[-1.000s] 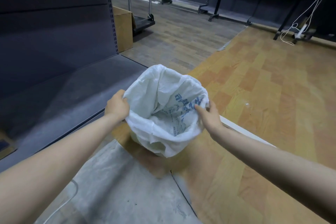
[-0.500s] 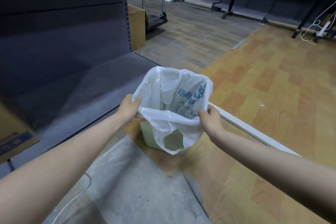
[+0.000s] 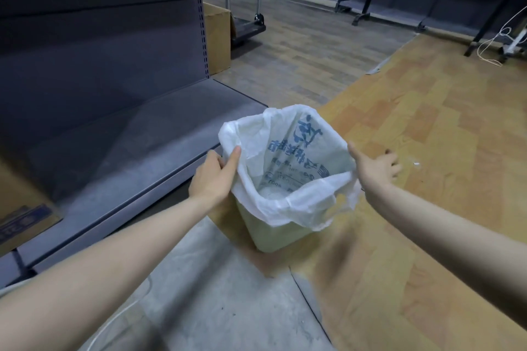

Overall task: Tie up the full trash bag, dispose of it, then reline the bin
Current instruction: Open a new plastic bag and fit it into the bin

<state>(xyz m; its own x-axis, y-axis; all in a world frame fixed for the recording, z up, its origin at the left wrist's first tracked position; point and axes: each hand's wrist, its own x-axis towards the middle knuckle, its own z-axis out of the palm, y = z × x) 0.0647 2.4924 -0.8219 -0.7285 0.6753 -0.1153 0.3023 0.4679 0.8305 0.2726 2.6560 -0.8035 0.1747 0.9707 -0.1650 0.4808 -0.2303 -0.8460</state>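
Note:
A small pale bin (image 3: 268,232) stands on the floor, lined with a white plastic bag (image 3: 288,151) printed in blue. The bag's mouth is spread wide and folded over the bin's rim, and one handle loop hangs down the near right side. My left hand (image 3: 214,177) pinches the bag's left edge between thumb and fingers at the rim. To the right of the bin, my right hand (image 3: 375,169) is off the bag with its fingers spread apart. The inside of the bag looks empty.
A low grey shelf base (image 3: 148,145) runs along the left, close to the bin. A cardboard box (image 3: 216,37) and a platform trolley (image 3: 245,25) stand behind it. Table legs and white cables (image 3: 502,40) are at the far right. Wooden floor stretches to the right.
My right hand has let go of the bag's right edge and opened beside it. The bag's mouth is now spread wider over the rim. My left hand still holds its edge.

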